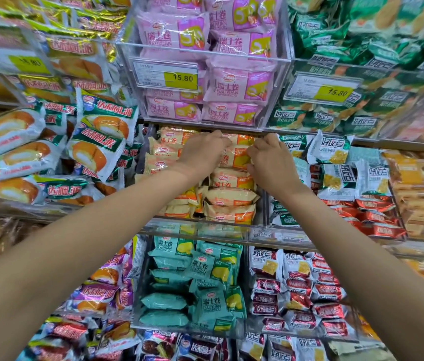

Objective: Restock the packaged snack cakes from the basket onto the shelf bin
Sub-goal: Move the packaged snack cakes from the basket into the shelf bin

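Observation:
Both hands reach into the middle clear shelf bin [200, 227], which holds several orange-and-cream packaged snack cakes [229, 196]. My left hand [203, 152] lies knuckles-up on the packs at the back of the bin, fingers curled down over them. My right hand [271, 160] pinches the edge of an orange pack [237, 157] between the two hands. The fingertips of both hands are hidden behind the packs. No basket is in view.
A bin of pink packs [231, 82] with a 15.80 price tag [169, 76] overhangs the orange bin. Teal packs [200, 277] fill the bin below. Green-and-white pies [96, 149] lie left, green-and-white packs [336, 175] right.

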